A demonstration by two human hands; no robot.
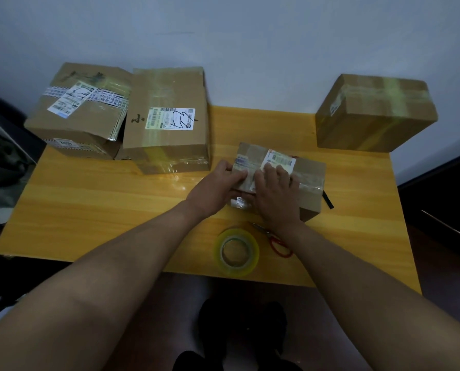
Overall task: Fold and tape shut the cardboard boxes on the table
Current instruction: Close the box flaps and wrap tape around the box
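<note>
1. A person's left hand (225,180) and right hand (273,188) meet on top of a small cardboard box (308,180) near the middle of a yellow wooden bench (95,210). The left fingers curl over the box's left end, gripping it; the right fingers lie flat and slightly spread, pressing on the taped top beside a white shipping label (279,159).
2. Clear tape runs across the small box's lid and down its near face; a black strap (328,200) sticks out from under its right side.
3. Just in front of that box, near the bench's front edge, lies one roll of clear tape (237,251). Beside it lies one pair of red-handled scissors (275,243), partly hidden under the right wrist.
4. Four more boxes stand on the bench. At the far left a battered box with striped tape (84,105) sits on top of a lower box (81,148), of which only the front shows. Touching them on the right stands a larger box with a white label (167,119), wrapped in yellowish clear tape. At the far right corner, well apart from the hands, stands a box crossed with tape (376,113).
5. That makes five boxes in all, one roll and one pair of scissors.
6. A pale wall (250,44) runs behind the bench. Dark shoes (239,333) show on the floor below the front edge, between the two forearms.
</note>
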